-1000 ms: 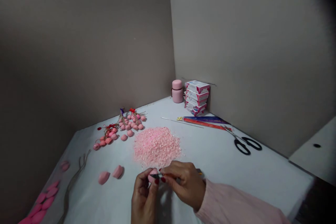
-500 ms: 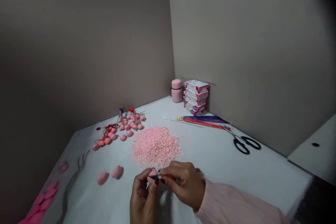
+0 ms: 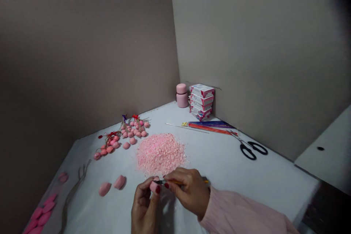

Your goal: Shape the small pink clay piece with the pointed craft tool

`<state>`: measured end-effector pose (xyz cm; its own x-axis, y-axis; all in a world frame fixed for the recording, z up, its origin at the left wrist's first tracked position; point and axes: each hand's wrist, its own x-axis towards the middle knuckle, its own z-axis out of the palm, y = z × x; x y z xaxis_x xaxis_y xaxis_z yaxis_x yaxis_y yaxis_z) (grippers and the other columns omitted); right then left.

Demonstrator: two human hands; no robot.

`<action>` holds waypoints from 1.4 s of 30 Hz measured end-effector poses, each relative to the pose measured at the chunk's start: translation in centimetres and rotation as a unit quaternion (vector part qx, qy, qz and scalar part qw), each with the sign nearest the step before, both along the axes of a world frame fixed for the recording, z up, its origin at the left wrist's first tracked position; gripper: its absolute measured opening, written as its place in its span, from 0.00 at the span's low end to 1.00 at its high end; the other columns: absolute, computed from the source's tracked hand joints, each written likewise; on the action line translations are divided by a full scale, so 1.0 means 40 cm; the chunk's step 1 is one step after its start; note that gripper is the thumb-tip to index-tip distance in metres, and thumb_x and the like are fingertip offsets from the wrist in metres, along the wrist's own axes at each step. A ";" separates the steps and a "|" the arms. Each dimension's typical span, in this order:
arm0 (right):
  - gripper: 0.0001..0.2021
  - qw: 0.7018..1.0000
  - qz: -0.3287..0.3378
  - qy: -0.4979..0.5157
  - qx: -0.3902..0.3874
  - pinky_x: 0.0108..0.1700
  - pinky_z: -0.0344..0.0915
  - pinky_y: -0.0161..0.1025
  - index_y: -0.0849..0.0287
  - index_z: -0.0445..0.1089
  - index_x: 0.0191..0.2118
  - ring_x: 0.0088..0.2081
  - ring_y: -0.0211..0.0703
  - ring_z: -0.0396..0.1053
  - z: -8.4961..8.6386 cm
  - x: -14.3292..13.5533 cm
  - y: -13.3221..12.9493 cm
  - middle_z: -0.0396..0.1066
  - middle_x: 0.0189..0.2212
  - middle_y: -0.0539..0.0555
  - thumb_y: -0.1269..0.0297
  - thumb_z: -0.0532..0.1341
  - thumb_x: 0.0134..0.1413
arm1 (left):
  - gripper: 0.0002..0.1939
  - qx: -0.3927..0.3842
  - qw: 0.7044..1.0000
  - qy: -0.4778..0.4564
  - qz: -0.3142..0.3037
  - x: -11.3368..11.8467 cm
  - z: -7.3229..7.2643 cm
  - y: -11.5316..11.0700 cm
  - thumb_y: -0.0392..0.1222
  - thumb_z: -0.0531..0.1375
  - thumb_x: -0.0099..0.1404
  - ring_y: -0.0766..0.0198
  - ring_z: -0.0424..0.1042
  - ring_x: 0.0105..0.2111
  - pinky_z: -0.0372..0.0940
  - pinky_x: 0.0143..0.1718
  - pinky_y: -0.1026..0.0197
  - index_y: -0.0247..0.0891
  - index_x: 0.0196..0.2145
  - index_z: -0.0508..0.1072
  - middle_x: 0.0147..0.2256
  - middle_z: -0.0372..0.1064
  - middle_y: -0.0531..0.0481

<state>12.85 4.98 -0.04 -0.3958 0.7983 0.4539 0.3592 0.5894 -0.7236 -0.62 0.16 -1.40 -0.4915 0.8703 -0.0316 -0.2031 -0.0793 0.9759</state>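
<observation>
Pinched between the fingertips and thumb of my left hand [image 3: 146, 203] is a small rounded piece of pink soap [image 3: 153, 188]. My right hand [image 3: 190, 190] is closed around a craft knife [image 3: 159, 182] with a dark blade and an orange-yellow handle. The blade lies against the upper part of the soap, and most of the handle is hidden in my fingers. Just beyond both hands spreads a heap of pink shavings [image 3: 161, 153]. Two larger pink chunks, one on the left [image 3: 104, 189] and one beside it [image 3: 119, 182], lie left of my left hand.
Bunches of pink beads on strings [image 3: 134, 129] lie at back left, with twine [image 3: 71, 197] and bright pink oval pieces [image 3: 41, 214] nearer. Scissors [image 3: 251, 149], red cords [image 3: 211, 128], stacked boxes [image 3: 202, 101] and a pink flask [image 3: 181, 97] stand or lie right and behind. Partition walls enclose the table.
The knife blade has shifted from across the front of the soap to its upper part. The whole view has swung slightly, so things appear a little further left.
</observation>
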 end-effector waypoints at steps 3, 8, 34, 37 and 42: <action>0.07 1.000 -0.024 -0.011 -0.005 0.31 0.62 0.34 0.56 0.75 0.32 0.28 0.42 0.73 -0.003 0.006 0.013 0.76 0.26 0.52 0.68 0.59 0.54 | 0.13 -0.008 1.000 -0.003 -0.002 0.002 0.007 -0.003 0.49 0.68 0.48 0.60 0.70 0.37 0.63 0.40 0.62 0.42 0.31 0.75 0.32 0.76 0.51; 0.07 0.999 -0.053 0.002 -0.010 0.32 0.63 0.34 0.57 0.75 0.32 0.29 0.42 0.73 -0.011 0.012 0.034 0.77 0.27 0.52 0.68 0.58 0.56 | 0.15 -0.026 0.999 -0.040 -0.015 0.001 0.017 -0.003 0.48 0.69 0.47 0.63 0.71 0.34 0.63 0.38 0.65 0.40 0.31 0.76 0.31 0.76 0.50; 0.10 0.998 0.035 0.033 0.030 0.29 0.61 0.35 0.55 0.75 0.37 0.26 0.41 0.69 -0.005 0.004 -0.003 0.73 0.24 0.52 0.65 0.56 0.58 | 0.16 -0.034 0.957 -0.279 -0.078 0.008 0.054 0.004 0.39 0.74 0.38 0.66 0.77 0.30 0.70 0.34 0.70 0.41 0.29 0.80 0.28 0.80 0.52; 0.10 0.999 0.033 0.034 0.026 0.28 0.61 0.35 0.55 0.76 0.36 0.26 0.40 0.69 -0.006 0.003 0.000 0.73 0.24 0.52 0.66 0.56 0.58 | 0.15 -0.022 0.960 -0.268 -0.074 0.007 0.051 0.005 0.38 0.74 0.39 0.65 0.77 0.30 0.70 0.34 0.70 0.40 0.29 0.79 0.29 0.80 0.51; 0.09 0.999 -0.010 0.043 0.017 0.31 0.63 0.34 0.57 0.75 0.35 0.28 0.41 0.72 -0.015 0.007 0.017 0.75 0.26 0.54 0.65 0.57 0.58 | 0.15 -0.017 0.979 -0.192 -0.063 0.002 0.033 0.005 0.43 0.72 0.43 0.65 0.76 0.30 0.68 0.33 0.69 0.39 0.30 0.78 0.29 0.80 0.50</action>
